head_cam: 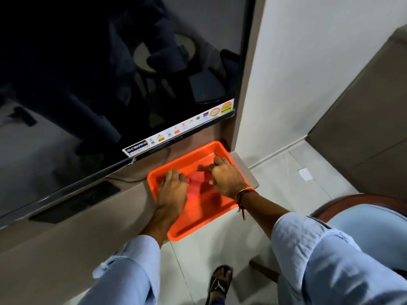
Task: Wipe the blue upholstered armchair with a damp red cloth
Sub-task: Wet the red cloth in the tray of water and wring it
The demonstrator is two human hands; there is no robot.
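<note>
A red cloth (pixel 197 183) lies bunched in an orange plastic tray (pixel 199 225) on a beige shelf edge. My left hand (pixel 170 190) rests on the cloth's left side with fingers curled into it. My right hand (pixel 224 175) grips the cloth's right side, fingers bent down into the tray. Part of the cloth is hidden under both hands. The blue upholstered armchair (pixel 374 227), with a dark wooden rim, shows at the lower right behind my right sleeve.
A large black television (pixel 99 73) stands just behind the tray on the beige unit (pixel 55 249). A white wall (pixel 297 73) and a brown panel (pixel 363 117) lie to the right. White tiled floor (pixel 293 179) below, with my sandalled foot (pixel 220 282).
</note>
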